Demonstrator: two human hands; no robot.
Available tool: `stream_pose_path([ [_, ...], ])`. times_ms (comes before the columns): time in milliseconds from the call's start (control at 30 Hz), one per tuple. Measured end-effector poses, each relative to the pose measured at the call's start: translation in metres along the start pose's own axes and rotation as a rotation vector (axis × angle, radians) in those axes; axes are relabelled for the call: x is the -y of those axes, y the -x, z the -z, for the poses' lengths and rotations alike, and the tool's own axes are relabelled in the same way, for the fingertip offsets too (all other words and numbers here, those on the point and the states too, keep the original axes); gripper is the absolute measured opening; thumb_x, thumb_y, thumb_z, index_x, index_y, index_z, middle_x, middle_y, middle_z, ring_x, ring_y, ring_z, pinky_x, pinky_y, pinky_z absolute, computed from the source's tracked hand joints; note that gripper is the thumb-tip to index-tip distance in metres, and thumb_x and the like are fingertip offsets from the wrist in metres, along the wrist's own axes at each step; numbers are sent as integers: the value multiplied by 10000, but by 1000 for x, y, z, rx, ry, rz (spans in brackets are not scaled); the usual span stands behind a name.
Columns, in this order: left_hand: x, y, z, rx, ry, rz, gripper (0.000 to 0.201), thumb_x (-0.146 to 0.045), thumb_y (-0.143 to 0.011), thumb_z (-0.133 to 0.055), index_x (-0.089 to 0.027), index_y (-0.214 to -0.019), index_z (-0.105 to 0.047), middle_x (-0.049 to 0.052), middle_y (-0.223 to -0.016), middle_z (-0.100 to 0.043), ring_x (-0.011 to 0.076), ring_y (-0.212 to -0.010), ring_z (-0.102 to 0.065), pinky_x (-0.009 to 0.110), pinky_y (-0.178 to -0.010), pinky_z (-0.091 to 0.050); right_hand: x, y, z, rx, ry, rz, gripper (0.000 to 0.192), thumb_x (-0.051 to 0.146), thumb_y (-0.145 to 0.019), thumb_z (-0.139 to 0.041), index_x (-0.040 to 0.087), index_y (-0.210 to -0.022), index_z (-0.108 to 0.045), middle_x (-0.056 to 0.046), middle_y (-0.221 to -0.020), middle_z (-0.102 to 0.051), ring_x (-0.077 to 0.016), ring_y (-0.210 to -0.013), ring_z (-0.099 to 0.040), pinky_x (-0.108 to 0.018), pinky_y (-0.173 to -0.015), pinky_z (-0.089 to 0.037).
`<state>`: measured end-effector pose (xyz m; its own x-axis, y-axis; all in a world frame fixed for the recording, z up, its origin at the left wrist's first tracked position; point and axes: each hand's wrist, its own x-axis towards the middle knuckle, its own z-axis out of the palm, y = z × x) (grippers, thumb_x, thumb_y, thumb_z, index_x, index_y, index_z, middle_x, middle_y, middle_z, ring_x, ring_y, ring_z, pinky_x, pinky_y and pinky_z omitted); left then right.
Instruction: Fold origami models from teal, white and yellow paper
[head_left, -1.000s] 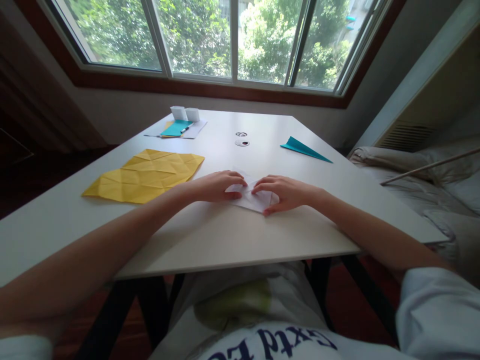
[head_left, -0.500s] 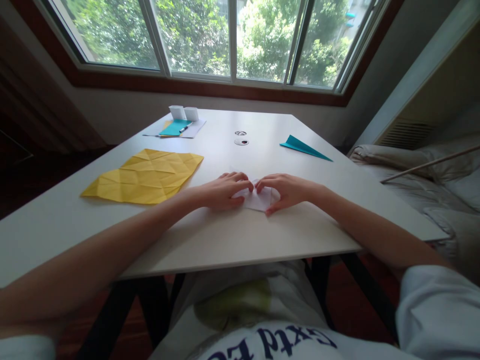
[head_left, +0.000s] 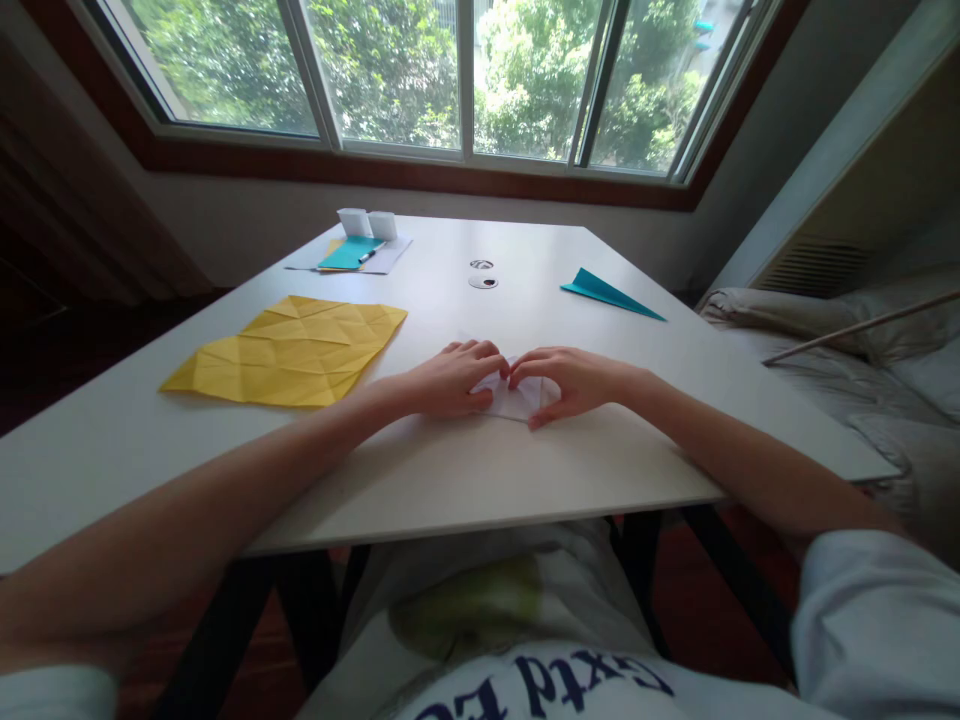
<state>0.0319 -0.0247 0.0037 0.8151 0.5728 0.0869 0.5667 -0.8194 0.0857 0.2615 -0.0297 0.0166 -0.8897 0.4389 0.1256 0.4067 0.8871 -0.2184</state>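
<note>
A creased yellow sheet [head_left: 289, 350] lies at the left of the white bench [head_left: 450, 470], a teal paper dart [head_left: 609, 295] at the far right, teal paper and two small white boxes [head_left: 367, 223] at the far edge. The left hand [head_left: 450, 378] and right hand [head_left: 566, 382], fingers curled, press a small white folded paper [head_left: 516, 400] flat mid-bench, fingertips nearly meeting. Windows face trees; a bed [head_left: 840, 370] stands right.

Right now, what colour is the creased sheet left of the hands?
Yellow: the large creased yellow paper sheet shows best, and only, in the head view.
</note>
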Motion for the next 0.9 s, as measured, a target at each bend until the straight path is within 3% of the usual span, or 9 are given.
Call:
stream_pose_path([
  [400,14,6,8,46,39,17,340,-397,-845,-435,-239,-1134,-523,58,-1169,-541,197,-1013,-545,349,-953,-328,3,-1,4,10,57,41,384,524,-756,-600,188,-938,-644,-83,-1025,-663,-207,-910,-611,-336,-850,-415],
  [900,12,2,-1,39,111,-3,335,-347,-876,-403,-242,-1186,-473,58,-1245,-481,208,-1080,-520,347,-970,-341,4,-4,-4,-12,73,119,447,548,-776,-568,193,-1041,-630,-95,-1057,-637,-203,-961,-580,-324,-845,-423],
])
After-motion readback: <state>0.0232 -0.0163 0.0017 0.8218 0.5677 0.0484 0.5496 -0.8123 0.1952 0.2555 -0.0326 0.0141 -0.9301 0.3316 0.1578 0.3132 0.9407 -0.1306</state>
